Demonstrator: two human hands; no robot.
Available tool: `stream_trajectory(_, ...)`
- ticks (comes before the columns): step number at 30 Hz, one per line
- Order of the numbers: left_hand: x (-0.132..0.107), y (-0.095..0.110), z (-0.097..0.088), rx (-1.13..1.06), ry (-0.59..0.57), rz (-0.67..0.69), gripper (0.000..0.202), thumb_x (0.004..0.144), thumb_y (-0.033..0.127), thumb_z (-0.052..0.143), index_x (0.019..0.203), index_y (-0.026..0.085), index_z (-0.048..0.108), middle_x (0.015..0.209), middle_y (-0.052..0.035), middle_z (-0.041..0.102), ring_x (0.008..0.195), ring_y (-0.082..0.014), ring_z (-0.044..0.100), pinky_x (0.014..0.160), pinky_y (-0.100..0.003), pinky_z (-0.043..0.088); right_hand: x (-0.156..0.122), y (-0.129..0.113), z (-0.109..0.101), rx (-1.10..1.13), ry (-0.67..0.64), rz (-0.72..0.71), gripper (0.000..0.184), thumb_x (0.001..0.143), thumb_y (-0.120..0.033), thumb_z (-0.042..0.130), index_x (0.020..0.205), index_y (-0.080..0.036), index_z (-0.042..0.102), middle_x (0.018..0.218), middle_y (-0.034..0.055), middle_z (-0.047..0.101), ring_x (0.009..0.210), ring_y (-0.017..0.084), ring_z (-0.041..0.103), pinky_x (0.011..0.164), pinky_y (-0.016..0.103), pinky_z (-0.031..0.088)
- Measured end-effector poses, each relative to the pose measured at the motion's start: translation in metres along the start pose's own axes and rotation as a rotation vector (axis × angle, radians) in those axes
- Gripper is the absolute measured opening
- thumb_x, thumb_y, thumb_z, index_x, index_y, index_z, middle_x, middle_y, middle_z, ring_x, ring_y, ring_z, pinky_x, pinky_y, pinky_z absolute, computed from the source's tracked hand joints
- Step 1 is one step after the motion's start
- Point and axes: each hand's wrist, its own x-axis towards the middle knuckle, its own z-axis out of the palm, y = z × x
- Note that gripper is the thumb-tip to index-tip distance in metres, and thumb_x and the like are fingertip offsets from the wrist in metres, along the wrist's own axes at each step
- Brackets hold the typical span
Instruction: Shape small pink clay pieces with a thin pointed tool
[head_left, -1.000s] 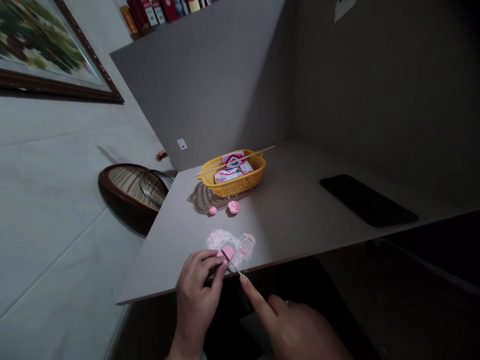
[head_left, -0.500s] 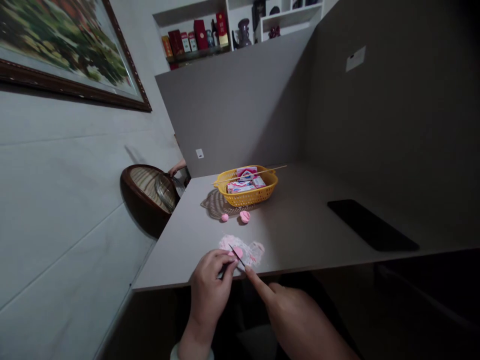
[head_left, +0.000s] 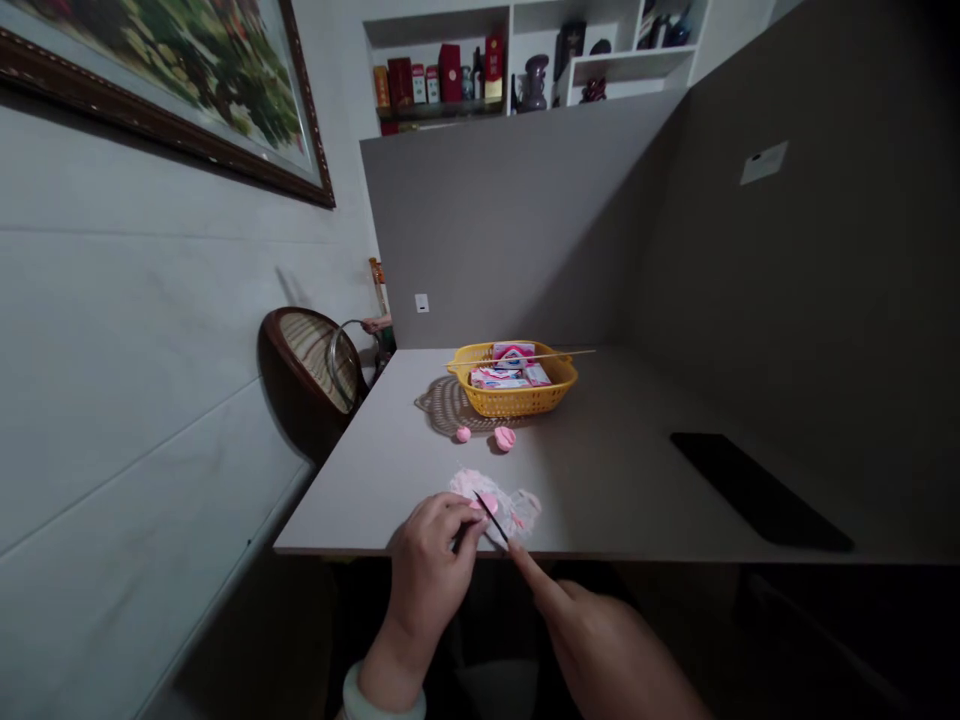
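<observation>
Near the table's front edge, my left hand (head_left: 436, 545) pinches a pink soap-like piece (head_left: 487, 502) between thumb and fingers. My right hand (head_left: 574, 610) grips a thin dark knife (head_left: 492, 518), its index finger stretched along the back. The blade lies across the pink piece. Pale pink shavings (head_left: 468, 483) are spread under and around it, reaching right of the blade. Beyond them sit a small pink ball (head_left: 463, 435) and a larger carved pink lump (head_left: 505, 439). The knife's handle is hidden in my right hand.
A yellow plastic basket (head_left: 523, 402) holds several pink-and-white boxes, with a thin stick (head_left: 555, 356) across its rim. A black mat (head_left: 757, 490) lies at the right. Grey panels (head_left: 517, 230) stand behind. Left of the table, another person's hand (head_left: 377, 324) is by a glass lid (head_left: 334, 365).
The view has shifted, so the table scene sits slightly farther right. Both hands keep their hold on the pink piece and the knife. The other person's hand and the lid have moved slightly.
</observation>
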Motion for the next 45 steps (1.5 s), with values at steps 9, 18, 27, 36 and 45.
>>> stream_trajectory(9,-0.001,0.000,0.001,-0.004,0.007,-0.020,0.007,0.088,0.015,0.065,0.086,0.021,0.068,0.093,-0.0038,0.073,0.090,-0.0208,0.069,0.082,-0.037,0.056,0.021,-0.008,-0.009,0.016,-0.002,0.023,0.073,0.082,0.003,0.032,0.151,-0.015,0.044,0.080,0.0097,0.076,0.067,0.017,0.071,0.062,0.021,0.051)
stream_trajectory(18,0.000,0.002,0.001,-0.072,0.004,-0.011,0.005,0.089,0.019,0.067,0.084,0.021,0.068,0.089,-0.0039,0.073,0.087,-0.0197,0.068,0.081,-0.035,0.055,-0.013,0.005,0.002,0.031,0.062,-0.038,0.073,0.084,0.001,0.038,0.153,-0.022,0.040,0.075,0.0040,0.074,0.059,0.016,0.069,0.055,0.019,0.049)
stream_trajectory(27,0.000,0.004,0.000,-0.044,0.001,-0.032,0.007,0.089,0.018,0.066,0.083,0.021,0.067,0.089,-0.0048,0.073,0.088,-0.0202,0.068,0.081,-0.035,0.056,-0.003,0.008,-0.002,0.063,0.050,-0.031,0.071,0.085,-0.002,0.037,0.152,-0.024,0.042,0.079,0.0047,0.076,0.063,0.016,0.071,0.059,0.020,0.052)
stream_trajectory(36,0.000,0.003,0.000,-0.016,0.009,-0.021,0.007,0.089,0.016,0.066,0.084,0.021,0.066,0.090,-0.0038,0.072,0.088,-0.0212,0.066,0.081,-0.037,0.054,0.017,-0.004,-0.009,0.042,0.073,-0.004,0.069,0.085,0.001,0.034,0.150,-0.020,0.046,0.081,0.0073,0.077,0.066,0.017,0.072,0.062,0.021,0.052)
stream_trajectory(45,0.001,0.004,-0.002,-0.024,0.014,0.017,0.005,0.089,0.018,0.066,0.085,0.021,0.067,0.088,-0.0042,0.072,0.086,-0.0211,0.065,0.078,-0.036,0.052,-0.008,0.010,-0.011,0.091,0.035,-0.030,0.071,0.084,-0.003,0.037,0.151,-0.026,0.045,0.080,0.0046,0.077,0.063,0.018,0.072,0.059,0.022,0.053)
